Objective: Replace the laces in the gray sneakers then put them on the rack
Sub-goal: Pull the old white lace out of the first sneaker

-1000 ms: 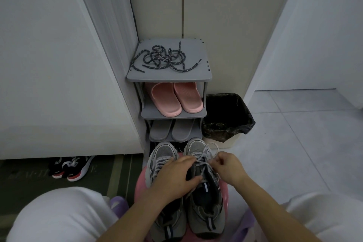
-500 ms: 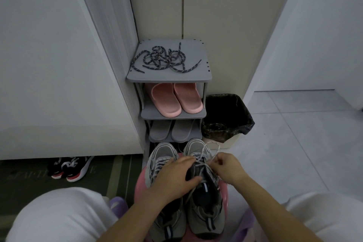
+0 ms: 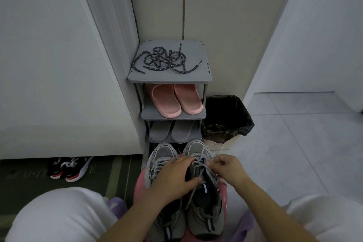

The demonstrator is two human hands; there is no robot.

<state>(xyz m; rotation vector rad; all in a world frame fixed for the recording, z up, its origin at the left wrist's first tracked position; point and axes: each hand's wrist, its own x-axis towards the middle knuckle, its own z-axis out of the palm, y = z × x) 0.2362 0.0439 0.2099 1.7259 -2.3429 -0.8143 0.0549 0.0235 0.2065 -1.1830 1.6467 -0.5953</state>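
Observation:
Two gray sneakers stand side by side on a pink stool (image 3: pixel 223 195) in front of me. The left sneaker (image 3: pixel 161 154) is laced with pale laces. My left hand (image 3: pixel 173 178) presses on the tongue of the right sneaker (image 3: pixel 204 210), holding it steady. My right hand (image 3: pixel 225 167) pinches that shoe's pale lace (image 3: pixel 208 148), pulling it out to the right. Dark speckled laces (image 3: pixel 167 61) lie tangled on the top shelf of the gray rack (image 3: pixel 169 78).
Pink slippers (image 3: pixel 174 100) fill the rack's second shelf and gray slippers (image 3: pixel 172 130) the third. A bin with a black bag (image 3: pixel 225 118) stands right of the rack. Black and red shoes (image 3: pixel 68 167) lie on the dark mat at left. My knees frame the stool.
My right hand has drawn the pale lace a little further up and to the right. My left hand has stayed on the right sneaker.

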